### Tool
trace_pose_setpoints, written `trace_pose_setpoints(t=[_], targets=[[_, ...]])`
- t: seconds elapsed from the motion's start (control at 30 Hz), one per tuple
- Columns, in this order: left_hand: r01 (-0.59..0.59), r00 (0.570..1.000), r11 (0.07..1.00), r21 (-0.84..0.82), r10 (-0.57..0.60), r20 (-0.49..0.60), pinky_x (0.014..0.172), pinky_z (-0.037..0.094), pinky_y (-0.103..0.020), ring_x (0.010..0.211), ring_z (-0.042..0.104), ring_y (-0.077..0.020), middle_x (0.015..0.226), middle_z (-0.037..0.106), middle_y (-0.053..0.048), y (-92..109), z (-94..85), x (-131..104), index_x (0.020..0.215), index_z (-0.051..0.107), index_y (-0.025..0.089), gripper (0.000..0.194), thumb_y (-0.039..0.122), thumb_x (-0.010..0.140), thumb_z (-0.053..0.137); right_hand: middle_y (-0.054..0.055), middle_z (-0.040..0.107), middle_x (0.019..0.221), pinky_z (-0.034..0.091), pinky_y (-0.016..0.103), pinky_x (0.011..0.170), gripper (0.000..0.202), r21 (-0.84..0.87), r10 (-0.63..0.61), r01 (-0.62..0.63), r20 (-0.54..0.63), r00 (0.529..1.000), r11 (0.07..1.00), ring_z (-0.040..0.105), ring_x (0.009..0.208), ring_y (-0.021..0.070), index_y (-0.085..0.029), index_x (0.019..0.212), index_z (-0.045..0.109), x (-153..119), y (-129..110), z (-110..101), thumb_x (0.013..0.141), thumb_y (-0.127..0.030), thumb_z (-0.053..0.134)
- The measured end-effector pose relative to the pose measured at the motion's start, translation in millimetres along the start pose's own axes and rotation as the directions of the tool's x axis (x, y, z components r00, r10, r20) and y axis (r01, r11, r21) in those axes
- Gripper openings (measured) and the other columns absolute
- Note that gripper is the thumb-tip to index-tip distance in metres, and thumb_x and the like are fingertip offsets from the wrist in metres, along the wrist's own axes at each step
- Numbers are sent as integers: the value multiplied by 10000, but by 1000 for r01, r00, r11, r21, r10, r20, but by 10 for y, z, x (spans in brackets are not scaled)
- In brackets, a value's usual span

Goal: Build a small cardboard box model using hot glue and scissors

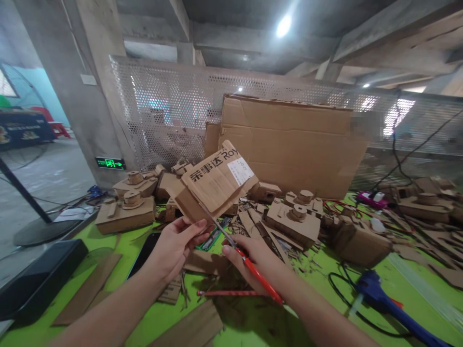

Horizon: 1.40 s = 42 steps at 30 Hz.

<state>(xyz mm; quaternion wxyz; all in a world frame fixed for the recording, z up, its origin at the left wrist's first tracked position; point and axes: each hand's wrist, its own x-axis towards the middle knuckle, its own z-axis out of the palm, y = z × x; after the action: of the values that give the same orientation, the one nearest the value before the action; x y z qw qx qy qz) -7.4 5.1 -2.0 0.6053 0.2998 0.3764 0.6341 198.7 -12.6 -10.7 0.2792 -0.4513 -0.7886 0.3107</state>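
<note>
A piece of brown cardboard with black printing and a white label is raised over the table. My left hand pinches its lower edge between thumb and fingers. In my right hand are scissors with red handles, the fingers wrapped round them. Their metal blades reach up to the cardboard's lower edge, where a slit seems to part a strip from the printed piece. Below my hands lie a red striped pencil and loose cardboard strips.
Cardboard models with round knobs stand along the back of the green table. A blue glue gun with its cable lies at right. At left are a black box and a phone. A large cardboard sheet leans behind.
</note>
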Motion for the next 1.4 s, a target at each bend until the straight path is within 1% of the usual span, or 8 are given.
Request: trace_pose_setpoints(t=[0.13, 0.33, 0.5, 0.7, 0.97, 1.23, 1.33, 1.4], targets=[[-1, 1000, 1000, 14, 1, 6, 651, 655, -209, 712, 779, -174, 843, 817, -94, -5, -7, -6, 792, 767, 95, 196, 1, 669, 888, -7, 620, 718, 401, 266, 605, 358, -60, 31, -31, 5, 1000, 998, 541, 651, 169, -229, 863, 655, -8, -29, -19, 1005, -530, 521], [-9, 1000, 1000, 3, 8, 26, 640, 652, -200, 705, 778, -169, 858, 818, -94, -36, -29, -19, 789, 764, 94, 188, 53, 675, 907, 16, 697, 789, 432, 267, 629, 308, -81, 67, -65, 21, 998, 995, 611, 712, 197, -238, 912, 686, -48, -89, -50, 983, -513, 566], [-13, 999, 1000, 11, 12, 50, 647, 651, -189, 721, 783, -168, 876, 822, -95, -79, -51, -23, 855, 782, 95, 206, 77, 692, 907, 30, 690, 728, 426, 279, 605, 335, -144, 136, -134, 4, 991, 980, 617, 662, 205, -237, 872, 687, -64, -135, -67, 977, -531, 567], [-17, 999, 1000, 14, 16, 29, 623, 659, -210, 682, 778, -176, 850, 820, -100, -71, -28, -34, 838, 778, 91, 217, 50, 671, 910, 21, 614, 623, 393, 295, 556, 394, -190, 148, -154, -49, 988, 970, 538, 564, 192, -256, 759, 643, -48, -86, -25, 961, -588, 577], [36, 999, 999, 14, -36, 22, 635, 659, -208, 667, 778, -174, 813, 811, -121, -65, -30, -7, 825, 775, 81, 124, -12, 757, 821, 14, 599, 610, 391, 287, 540, 417, -156, 175, -185, -74, 982, 970, 518, 542, 179, -249, 702, 614, -36, -81, 21, 944, -588, 602], [87, 995, 995, 48, -89, 51, 646, 657, -212, 676, 756, -159, 838, 801, -132, -73, -13, -3, 878, 782, 68, 107, -18, 834, 737, 15, 585, 596, 376, 283, 527, 466, -191, 142, -156, -88, 986, 969, 500, 513, 168, -241, 703, 630, 0, 57, 114, 949, -634, 578], [97, 992, 994, 39, -100, 81, 650, 656, -213, 671, 749, -157, 813, 784, -122, -73, -34, 19, 877, 778, 68, 117, -24, 850, 710, 1, 545, 573, 351, 273, 504, 525, -133, 171, -177, -52, 984, 975, 466, 504, 152, -229, 652, 603, -5, 13, 72, 933, -672, 581], [120, 987, 993, 18, -121, 108, 656, 655, -212, 670, 744, -154, 796, 770, -110, -65, -55, 32, 863, 774, 76, 123, -24, 851, 703, -14, 504, 555, 335, 266, 479, 570, -25, 191, -190, 6, 982, 981, 438, 491, 142, -222, 651, 599, -21, -33, 21, 939, -710, 539]])
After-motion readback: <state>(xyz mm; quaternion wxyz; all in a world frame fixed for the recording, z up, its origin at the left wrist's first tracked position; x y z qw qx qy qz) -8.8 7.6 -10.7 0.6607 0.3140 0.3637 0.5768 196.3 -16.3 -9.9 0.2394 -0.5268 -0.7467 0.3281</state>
